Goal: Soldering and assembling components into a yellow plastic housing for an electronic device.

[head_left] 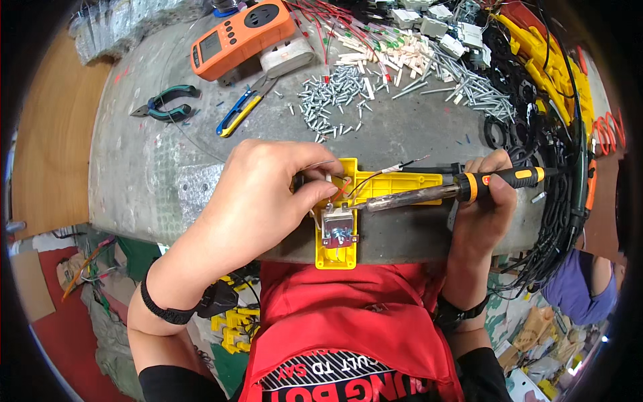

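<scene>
I appear to be soldering at the metal part (338, 222) in the yellow case (396, 181) on the desk (415, 139); the next move calls for steadiness, with the tip of the iron (415, 196) held at the terminal (345, 207). My right hand (487, 201), to the right of the case, grips the iron's handle. My left hand (264, 177), over the case's far left side, curls thumb and finger beside an orange wire (343, 189); whether they grip it I cannot tell. The case lies between my hands
</scene>
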`<state>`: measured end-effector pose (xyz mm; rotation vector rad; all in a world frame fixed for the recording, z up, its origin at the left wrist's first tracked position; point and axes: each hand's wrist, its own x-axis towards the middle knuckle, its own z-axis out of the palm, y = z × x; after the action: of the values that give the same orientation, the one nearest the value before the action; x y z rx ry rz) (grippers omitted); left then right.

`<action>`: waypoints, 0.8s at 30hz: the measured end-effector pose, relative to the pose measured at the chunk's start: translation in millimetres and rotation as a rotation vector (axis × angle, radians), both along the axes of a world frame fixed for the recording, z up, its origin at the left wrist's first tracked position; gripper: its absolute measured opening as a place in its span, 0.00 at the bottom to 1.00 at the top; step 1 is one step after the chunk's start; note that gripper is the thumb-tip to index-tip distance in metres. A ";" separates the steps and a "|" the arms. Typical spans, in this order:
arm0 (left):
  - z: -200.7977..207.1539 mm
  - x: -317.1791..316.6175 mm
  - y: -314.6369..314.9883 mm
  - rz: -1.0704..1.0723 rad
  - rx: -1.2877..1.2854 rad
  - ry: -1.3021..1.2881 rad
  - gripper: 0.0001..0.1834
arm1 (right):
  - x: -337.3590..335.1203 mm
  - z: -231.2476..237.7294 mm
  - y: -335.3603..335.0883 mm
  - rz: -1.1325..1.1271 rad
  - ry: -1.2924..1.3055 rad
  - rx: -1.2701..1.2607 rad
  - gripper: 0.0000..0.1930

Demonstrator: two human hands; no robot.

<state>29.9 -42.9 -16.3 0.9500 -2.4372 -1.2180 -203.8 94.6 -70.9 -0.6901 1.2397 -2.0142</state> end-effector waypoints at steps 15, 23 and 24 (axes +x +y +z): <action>1.7 1.2 0.5 -0.008 -0.036 0.007 0.10 | 3.7 2.0 -1.9 -0.035 0.030 0.024 0.14; 3.2 1.4 0.6 -0.020 -0.056 -0.028 0.11 | 2.9 4.8 1.0 0.056 0.046 0.010 0.13; 2.5 1.5 0.5 -0.023 -0.062 -0.027 0.11 | 2.9 5.0 1.3 0.055 0.045 0.010 0.13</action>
<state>31.4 -42.4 -13.8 0.9298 -2.4981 -1.1366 -200.9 95.9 -65.9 -0.7601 1.2423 -1.9561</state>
